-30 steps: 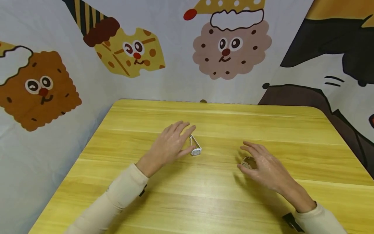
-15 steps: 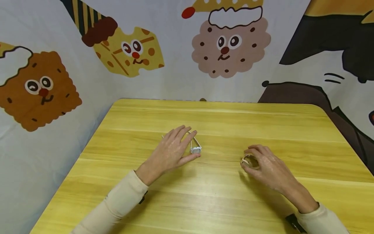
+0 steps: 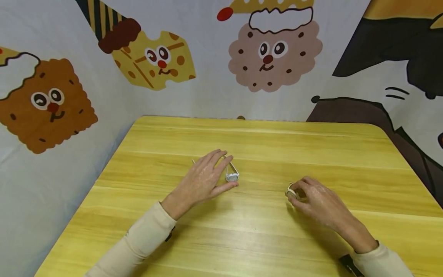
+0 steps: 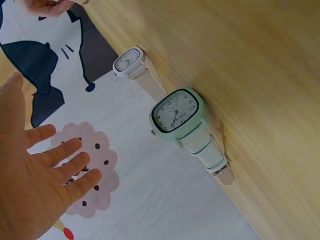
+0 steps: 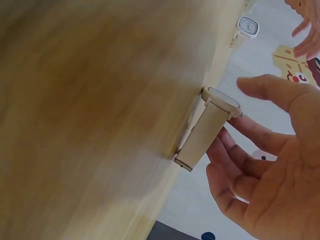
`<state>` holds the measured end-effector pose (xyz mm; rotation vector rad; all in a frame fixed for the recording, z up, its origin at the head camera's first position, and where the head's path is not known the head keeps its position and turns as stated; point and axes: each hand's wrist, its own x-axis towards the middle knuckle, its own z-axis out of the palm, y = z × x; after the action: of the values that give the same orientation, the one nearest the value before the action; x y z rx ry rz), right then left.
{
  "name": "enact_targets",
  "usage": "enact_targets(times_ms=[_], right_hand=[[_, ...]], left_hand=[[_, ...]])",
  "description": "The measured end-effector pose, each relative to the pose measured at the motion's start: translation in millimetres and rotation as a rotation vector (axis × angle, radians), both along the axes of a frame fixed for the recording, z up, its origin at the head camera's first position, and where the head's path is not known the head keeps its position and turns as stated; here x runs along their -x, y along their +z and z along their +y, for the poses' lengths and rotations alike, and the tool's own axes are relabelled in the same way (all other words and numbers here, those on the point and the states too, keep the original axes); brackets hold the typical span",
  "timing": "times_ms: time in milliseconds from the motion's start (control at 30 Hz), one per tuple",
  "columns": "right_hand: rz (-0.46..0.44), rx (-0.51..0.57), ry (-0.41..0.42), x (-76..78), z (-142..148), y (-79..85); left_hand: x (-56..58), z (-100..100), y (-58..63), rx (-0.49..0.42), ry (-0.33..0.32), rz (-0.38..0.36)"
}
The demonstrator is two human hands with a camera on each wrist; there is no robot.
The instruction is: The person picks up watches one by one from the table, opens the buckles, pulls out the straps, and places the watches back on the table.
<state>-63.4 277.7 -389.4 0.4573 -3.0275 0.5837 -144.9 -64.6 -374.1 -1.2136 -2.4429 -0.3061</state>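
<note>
Four fingers and the thumb of your left hand (image 3: 200,177) are extended and spread, holding nothing. Your right hand (image 3: 320,202) curves its fingers loosely about the beige watch (image 5: 205,132), the thumb apart from the case; contact by a fingertip cannot be confirmed. The beige watch sits on the right part of the wooden table (image 3: 256,238). The white watch (image 3: 232,177) stands just right of your left hand; the green watch (image 4: 176,112), farther left, is mostly hidden below that hand in the head view. Beyond the table's far edge is a cartoon-printed backdrop (image 3: 207,100).
</note>
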Motion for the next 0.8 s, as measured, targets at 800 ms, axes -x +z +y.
enact_targets(times_ms=[800], right_hand=[[-0.021,0.055,0.004,2.3,1.6,6.4]], left_hand=[[0.1,-2.3,0.7,-0.009,0.014,0.024]])
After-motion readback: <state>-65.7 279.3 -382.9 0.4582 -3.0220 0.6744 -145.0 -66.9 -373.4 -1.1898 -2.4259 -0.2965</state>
